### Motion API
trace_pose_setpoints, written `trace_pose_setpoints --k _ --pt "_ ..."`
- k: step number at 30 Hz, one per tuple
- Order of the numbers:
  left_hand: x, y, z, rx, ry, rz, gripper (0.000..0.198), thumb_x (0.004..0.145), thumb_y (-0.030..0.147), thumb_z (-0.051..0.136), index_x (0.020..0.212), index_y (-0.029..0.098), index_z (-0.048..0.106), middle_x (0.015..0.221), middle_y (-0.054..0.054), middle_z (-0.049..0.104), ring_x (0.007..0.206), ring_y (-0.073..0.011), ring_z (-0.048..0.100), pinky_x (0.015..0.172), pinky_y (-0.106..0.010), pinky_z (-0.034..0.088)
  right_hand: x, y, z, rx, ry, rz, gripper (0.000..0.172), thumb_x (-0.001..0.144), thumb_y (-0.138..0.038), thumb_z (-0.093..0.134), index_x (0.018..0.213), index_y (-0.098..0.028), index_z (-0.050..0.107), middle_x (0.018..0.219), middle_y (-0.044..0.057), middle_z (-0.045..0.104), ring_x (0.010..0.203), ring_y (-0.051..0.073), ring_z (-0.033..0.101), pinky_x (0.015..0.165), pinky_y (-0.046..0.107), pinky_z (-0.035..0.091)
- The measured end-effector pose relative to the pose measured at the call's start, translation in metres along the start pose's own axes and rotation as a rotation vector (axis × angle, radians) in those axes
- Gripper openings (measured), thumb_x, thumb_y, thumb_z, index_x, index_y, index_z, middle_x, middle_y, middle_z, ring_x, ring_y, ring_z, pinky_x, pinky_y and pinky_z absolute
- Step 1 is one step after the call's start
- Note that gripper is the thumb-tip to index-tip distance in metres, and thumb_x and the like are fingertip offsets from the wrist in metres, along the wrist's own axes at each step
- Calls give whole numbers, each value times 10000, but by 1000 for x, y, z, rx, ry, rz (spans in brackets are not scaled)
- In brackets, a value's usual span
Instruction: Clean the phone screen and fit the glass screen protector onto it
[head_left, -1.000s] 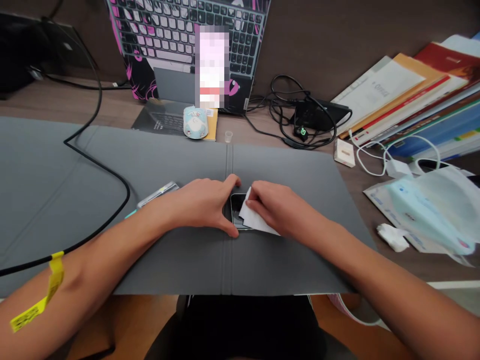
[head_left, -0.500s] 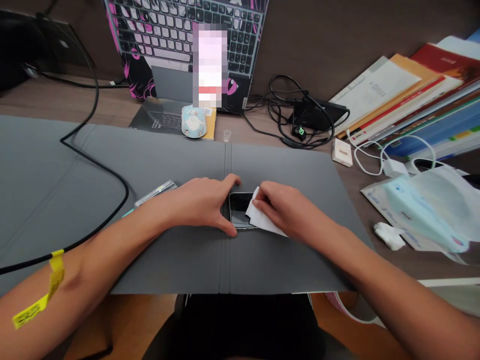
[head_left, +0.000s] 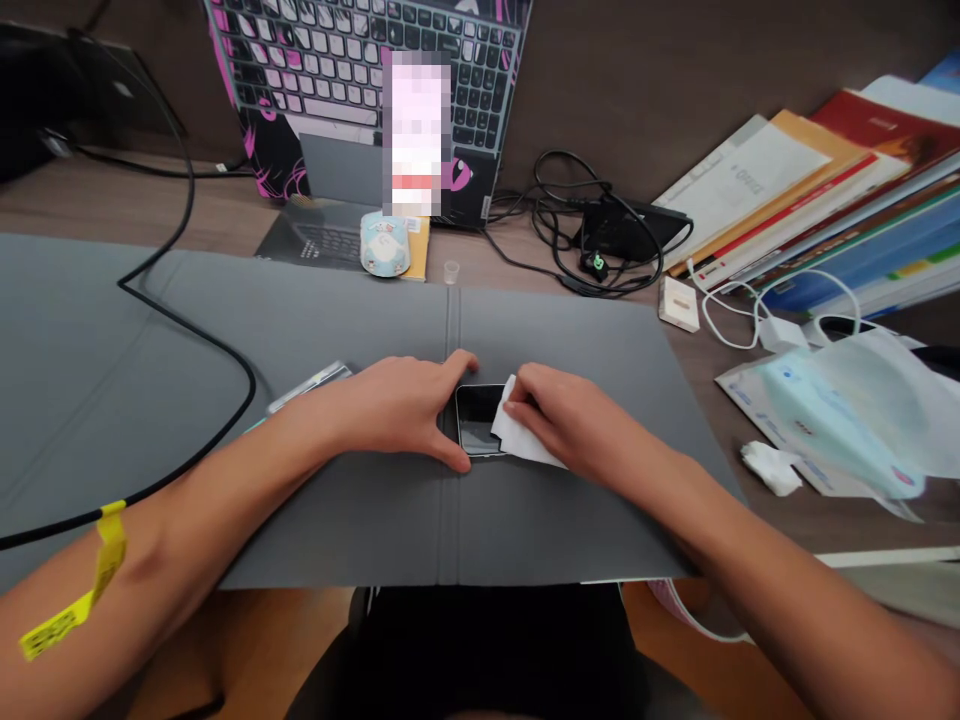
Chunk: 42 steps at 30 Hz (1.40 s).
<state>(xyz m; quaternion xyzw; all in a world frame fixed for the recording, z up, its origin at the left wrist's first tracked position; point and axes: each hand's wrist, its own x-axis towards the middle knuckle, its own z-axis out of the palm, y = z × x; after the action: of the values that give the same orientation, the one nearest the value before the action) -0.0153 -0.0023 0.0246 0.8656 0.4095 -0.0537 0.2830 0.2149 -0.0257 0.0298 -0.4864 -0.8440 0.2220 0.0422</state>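
Observation:
A dark-screened phone point(head_left: 477, 420) lies flat on the grey desk mat point(head_left: 337, 530), its right part hidden by a white wipe point(head_left: 517, 430). My left hand point(head_left: 412, 405) is at the phone's left end, thumb and index finger spread around its corners, palm holding nothing. My right hand point(head_left: 551, 405) pinches the wipe, which rests on the phone's screen and hangs over its right side. Partly behind my left forearm lies a flat clear packet point(head_left: 311, 387).
An upright laptop point(head_left: 337, 150) with a blurred panel stands behind, a light-blue mouse point(head_left: 385, 244) below it. A black cable point(head_left: 202, 335) crosses the mat to my left arm. Books point(head_left: 810, 200), a small box point(head_left: 679, 304), crumpled tissue point(head_left: 772, 468) and a plastic packet point(head_left: 847, 420) are at right.
The whole view has shifted slightly, so the surroundings appear a little further left. Both hands, the phone and the wipe keep nearly the same arrangement.

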Motion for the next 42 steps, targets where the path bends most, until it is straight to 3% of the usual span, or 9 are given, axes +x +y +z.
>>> trace_pose_setpoints --k 7,16,25,36,42 --pt "-2 2 -2 3 -1 2 726 727 702 709 1202 233 422 942 -37 684 804 -258 655 612 -299 381 27 -16 4 -46 3 -9 160 986 -210 483 827 -220 472 831 28 594 740 173 519 675 300 352" --pt "-1 1 -1 -11 6 5 717 723 708 701 1202 244 439 943 -30 682 808 -254 650 628 -300 380 -4 13 -8 -23 1 11 149 972 -215 483 824 -224 481 815 30 599 733 177 537 681 297 377" --pt "-2 0 0 42 1 19 641 751 757 650 1071 240 449 902 -43 680 768 -265 645 585 -312 360 28 -14 4 18 -22 -90 167 974 -192 499 811 -219 473 849 27 605 749 162 526 684 287 367" --pt "-1 2 2 34 7 2 724 760 814 602 1178 246 441 858 -15 672 756 -258 647 588 -308 349 -4 40 -23 -2 -47 8 139 965 -225 504 826 -222 516 802 26 625 697 170 543 668 299 383" --pt "-1 6 3 112 5 1 701 768 811 600 1131 234 435 906 -45 699 805 -305 680 577 -320 321 16 17 -17 25 -83 -34 171 962 -204 514 795 -224 489 818 25 629 713 163 552 664 293 373"
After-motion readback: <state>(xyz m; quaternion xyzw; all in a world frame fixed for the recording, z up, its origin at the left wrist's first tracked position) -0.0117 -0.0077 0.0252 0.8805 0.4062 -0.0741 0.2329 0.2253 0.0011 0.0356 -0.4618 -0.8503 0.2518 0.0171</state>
